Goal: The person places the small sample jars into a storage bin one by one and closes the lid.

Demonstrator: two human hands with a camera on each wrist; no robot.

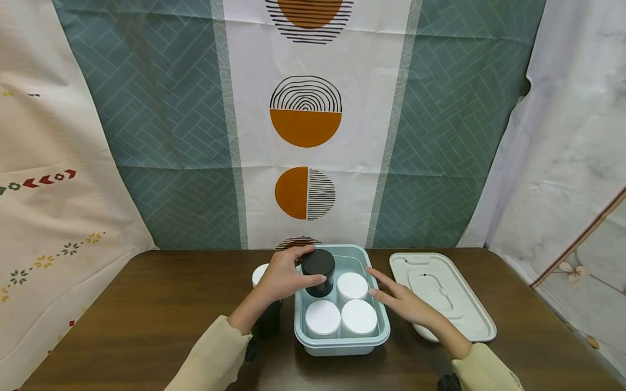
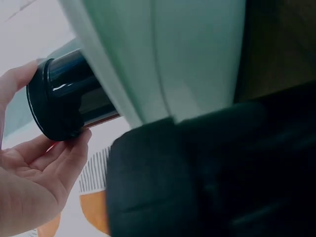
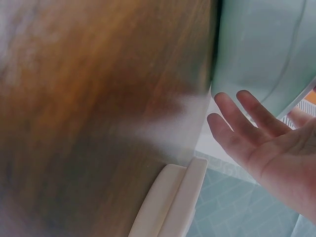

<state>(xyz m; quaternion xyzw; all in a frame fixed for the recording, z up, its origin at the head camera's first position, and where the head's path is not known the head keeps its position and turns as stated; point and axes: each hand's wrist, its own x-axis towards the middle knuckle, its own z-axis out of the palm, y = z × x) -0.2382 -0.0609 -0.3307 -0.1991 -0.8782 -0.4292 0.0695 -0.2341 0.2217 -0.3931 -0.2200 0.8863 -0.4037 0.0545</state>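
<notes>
My left hand (image 1: pixel 286 276) grips a black cylindrical jar (image 1: pixel 318 270) by its upper part, thumb at the near side and fingers behind. Held upright, the jar stands at the back left inside a light blue rectangular tub (image 1: pixel 348 259). In the left wrist view the glossy black jar (image 2: pixel 69 89) sits between thumb and fingers. Three jars with white lids, one at the right (image 1: pixel 352 285) and two in front (image 1: pixel 323 318) (image 1: pixel 359 317), share the tub. At its right rim, my right hand (image 1: pixel 408 302) is spread with fingertips beside the edge, holding nothing.
A pale flat lid (image 1: pixel 442 290) lies on the brown table (image 1: pixel 161 320), right of the tub. Left of the tub, a white-topped container (image 1: pixel 259 273) and a dark object (image 1: pixel 268 321) are partly hidden by my left arm. A patterned curtain (image 1: pixel 186 125) hangs behind the table.
</notes>
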